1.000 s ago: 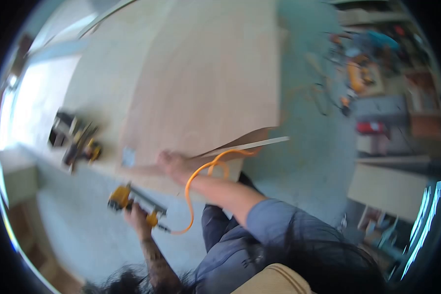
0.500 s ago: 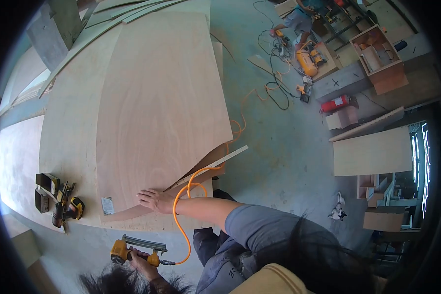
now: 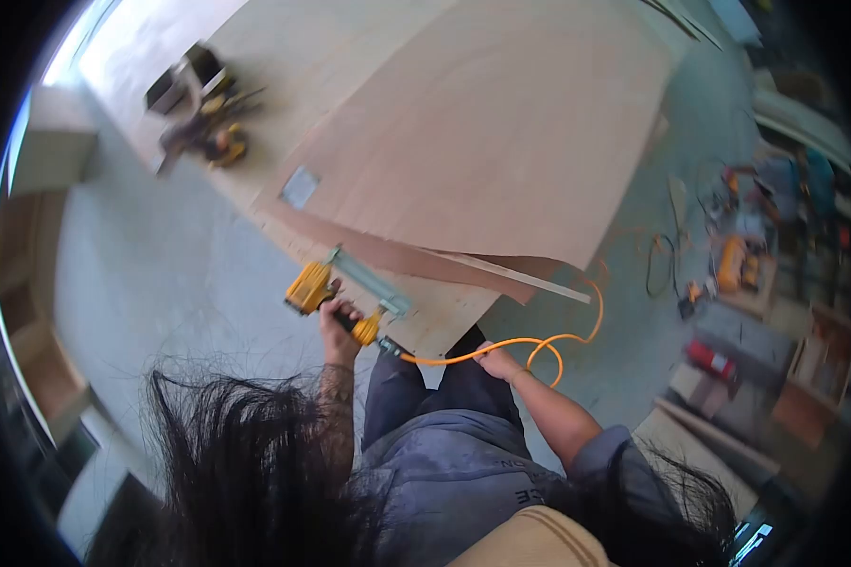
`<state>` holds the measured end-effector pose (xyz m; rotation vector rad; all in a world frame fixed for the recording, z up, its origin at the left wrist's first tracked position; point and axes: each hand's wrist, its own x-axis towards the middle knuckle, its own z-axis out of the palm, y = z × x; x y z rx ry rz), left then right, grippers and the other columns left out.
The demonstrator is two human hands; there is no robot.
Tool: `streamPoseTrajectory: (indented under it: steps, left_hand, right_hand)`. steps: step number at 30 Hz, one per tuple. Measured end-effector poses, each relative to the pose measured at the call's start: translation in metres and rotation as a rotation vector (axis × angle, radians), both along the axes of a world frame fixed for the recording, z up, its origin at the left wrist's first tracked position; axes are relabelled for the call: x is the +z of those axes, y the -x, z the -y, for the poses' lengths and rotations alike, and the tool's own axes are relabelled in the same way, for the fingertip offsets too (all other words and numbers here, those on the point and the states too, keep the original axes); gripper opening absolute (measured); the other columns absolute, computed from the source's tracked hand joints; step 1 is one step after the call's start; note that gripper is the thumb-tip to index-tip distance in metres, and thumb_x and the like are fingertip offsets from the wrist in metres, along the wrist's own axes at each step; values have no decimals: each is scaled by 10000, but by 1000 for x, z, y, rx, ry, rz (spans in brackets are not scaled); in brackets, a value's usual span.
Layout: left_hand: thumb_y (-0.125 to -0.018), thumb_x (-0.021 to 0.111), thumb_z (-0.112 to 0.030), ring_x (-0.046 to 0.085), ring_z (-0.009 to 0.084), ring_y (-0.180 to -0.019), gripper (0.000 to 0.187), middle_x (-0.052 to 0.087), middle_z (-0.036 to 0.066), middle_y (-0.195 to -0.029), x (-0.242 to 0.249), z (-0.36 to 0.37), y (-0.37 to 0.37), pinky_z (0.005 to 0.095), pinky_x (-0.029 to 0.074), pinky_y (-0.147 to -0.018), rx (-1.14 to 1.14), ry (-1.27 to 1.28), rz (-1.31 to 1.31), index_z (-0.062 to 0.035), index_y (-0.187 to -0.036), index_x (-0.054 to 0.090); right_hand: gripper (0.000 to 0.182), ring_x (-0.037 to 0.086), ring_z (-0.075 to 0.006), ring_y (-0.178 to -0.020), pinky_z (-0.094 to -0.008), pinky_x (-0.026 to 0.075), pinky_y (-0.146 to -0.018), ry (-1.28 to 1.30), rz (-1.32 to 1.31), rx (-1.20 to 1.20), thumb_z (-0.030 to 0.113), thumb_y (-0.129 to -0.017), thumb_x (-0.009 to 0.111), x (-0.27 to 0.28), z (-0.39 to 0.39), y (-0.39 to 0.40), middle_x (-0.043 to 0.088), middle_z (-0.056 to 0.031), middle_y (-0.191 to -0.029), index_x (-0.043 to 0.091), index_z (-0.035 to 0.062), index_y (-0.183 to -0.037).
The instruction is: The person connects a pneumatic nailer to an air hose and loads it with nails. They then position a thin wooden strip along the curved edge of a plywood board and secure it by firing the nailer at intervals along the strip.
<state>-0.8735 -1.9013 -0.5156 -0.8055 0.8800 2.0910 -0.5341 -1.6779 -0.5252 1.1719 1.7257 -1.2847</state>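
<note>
My left hand [image 3: 338, 319] is wrapped around the handle of a yellow and black nail gun [image 3: 308, 287], held just off the near edge of the plywood. The gun's long grey magazine [image 3: 369, 281] points toward the sheets. From its rear fitting an orange air hose [image 3: 435, 360] runs across to my right hand [image 3: 494, 360], whose fingers are closed at the hose in front of my thigh. A large plywood sheet [image 3: 482, 142] lies ahead with its near edge raised. Under that edge a narrow wood strip [image 3: 520, 272] sticks out to the right.
Blurred power tools [image 3: 208, 137] lie on the lower sheet [image 3: 284, 66] at the left. At right, a yellow compressor [image 3: 731, 265], a red cylinder [image 3: 709, 359] and a wooden box [image 3: 823, 354] stand on the floor. Another person [image 3: 785, 189] is beyond, near cords.
My right hand has left the plywood and drawn back to the hose by my thigh. My left hand has brought the nail gun nearer the sheet edge. The view has turned left and downward.
</note>
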Motion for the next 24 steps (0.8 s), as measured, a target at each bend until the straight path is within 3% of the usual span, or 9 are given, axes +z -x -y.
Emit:
streamPoseTrajectory:
  steps: [3,5,7,8,11,15,18,22,24]
  left_hand:
    - [-924,641,-273,544,150,-649,394,498,-19,-759,-4,-40,-27,354,532,-678,106,36,37,-121,-1286,614]
    - [-922,625,-255,560,163,-655,389,507,2,-759,3,-39,-24,371,550,-689,136,34,74,-117,-1285,625]
    - [-916,624,-233,574,181,-665,333,531,27,-771,-4,-41,-30,392,567,-701,193,20,79,-73,-1208,613]
    - [-912,630,-213,585,189,-665,297,555,40,-787,-12,-43,-33,404,576,-705,199,35,87,-55,-1161,593]
    - [-914,639,-145,668,235,-672,173,630,86,-810,-28,-50,-43,422,602,-696,256,164,86,-22,-1026,593]
    - [-938,690,-319,739,297,-801,349,697,123,-882,-51,-37,-44,436,611,-766,-64,526,24,0,-1060,621]
    - [-942,661,-500,724,450,-1102,688,729,346,-1147,-36,-24,-26,474,570,-967,-781,945,-163,127,-1223,645]
    - [-954,666,-509,726,463,-1089,667,738,343,-1102,-31,-17,-27,486,573,-954,-827,924,-172,123,-1170,674]
    - [-969,677,-506,754,408,-870,568,760,259,-915,-27,-13,-28,468,586,-806,-1060,1121,-380,55,-1032,743]
  right_hand:
    - [472,727,-340,-1023,-422,565,-932,63,-95,310,338,-979,732,38,-16,-21,755,-205,-1080,696,-11,-1296]
    - [434,731,-275,-974,-381,576,-904,145,-46,264,305,-991,724,85,-12,5,760,-160,-1035,700,-15,-1282]
    - [333,715,-180,-914,-325,575,-861,67,-131,60,226,-1014,700,145,-23,46,750,-93,-978,712,-16,-1242]
    - [287,680,-113,-883,-284,559,-795,89,-185,-176,233,-1054,673,137,-34,43,716,-43,-945,694,-7,-1210]
    - [233,614,-91,-829,-256,519,-716,-238,-260,-437,243,-1070,658,117,-82,65,673,-15,-946,674,43,-1188]
    - [285,532,-82,-755,-226,463,-671,-479,-247,-672,286,-1033,699,45,-166,56,625,14,-932,670,68,-1214]
    - [338,503,-82,-749,-234,452,-679,-434,-113,-967,314,-1002,723,36,-188,80,604,3,-927,683,57,-1216]
    - [437,603,-139,-893,-304,509,-805,-396,-18,-721,337,-1005,711,21,-197,103,673,-70,-1063,683,-3,-1278]
    - [540,651,-217,-1106,-378,508,-974,-419,-44,-442,390,-1028,676,21,-178,124,700,-148,-1241,665,-46,-1346]
